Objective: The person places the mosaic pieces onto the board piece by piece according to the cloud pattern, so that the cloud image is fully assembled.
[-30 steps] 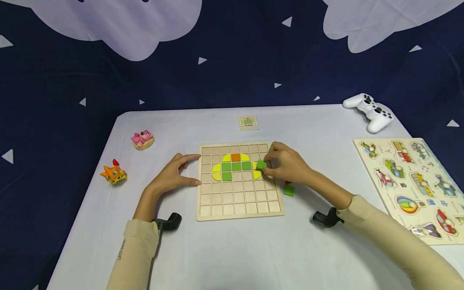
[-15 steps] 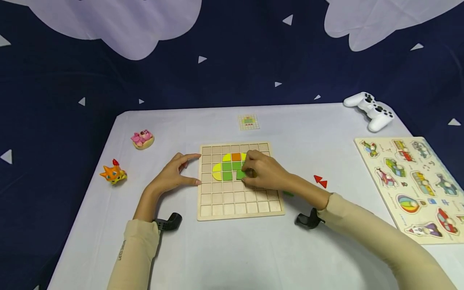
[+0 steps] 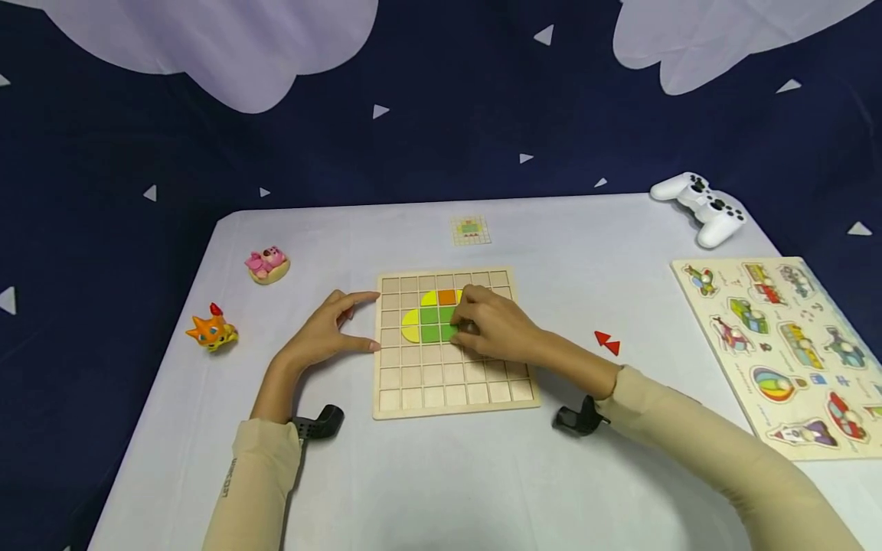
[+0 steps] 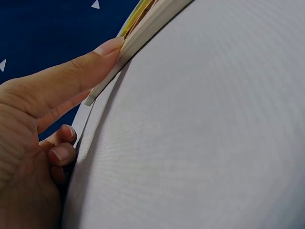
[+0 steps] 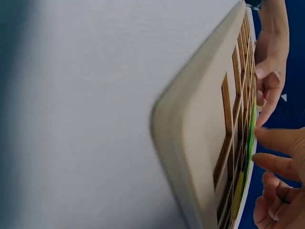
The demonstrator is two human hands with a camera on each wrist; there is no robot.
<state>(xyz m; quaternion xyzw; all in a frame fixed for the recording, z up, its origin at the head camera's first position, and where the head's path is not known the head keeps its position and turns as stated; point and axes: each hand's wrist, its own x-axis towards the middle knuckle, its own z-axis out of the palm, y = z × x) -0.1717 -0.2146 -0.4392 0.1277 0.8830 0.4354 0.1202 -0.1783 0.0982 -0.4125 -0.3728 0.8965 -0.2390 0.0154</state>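
Observation:
A wooden grid board (image 3: 455, 375) lies mid-table with yellow (image 3: 411, 325), green (image 3: 430, 323) and orange (image 3: 447, 297) tiles in its upper rows. My right hand (image 3: 460, 327) reaches over the board, its fingertips pinching a green square tile (image 3: 449, 332) down in a cell beside the other green ones. In the right wrist view those fingers (image 5: 276, 140) meet the board (image 5: 205, 143) face. My left hand (image 3: 358, 321) rests open on the table, thumb and forefinger against the board's left edge. The thumb (image 4: 71, 76) touches that edge (image 4: 143, 24) in the left wrist view.
Two red triangles (image 3: 606, 342) lie right of the board. A small pattern card (image 3: 472, 229) sits behind it. A white game controller (image 3: 703, 207) and a picture peg puzzle (image 3: 785, 344) are at the right. An orange toy (image 3: 212, 330) and a pink toy (image 3: 267, 264) stand at the left.
My right hand carried the green tile from the board's right side leftward and set it down among the green tiles. The red triangles came into sight. The left hand stayed put.

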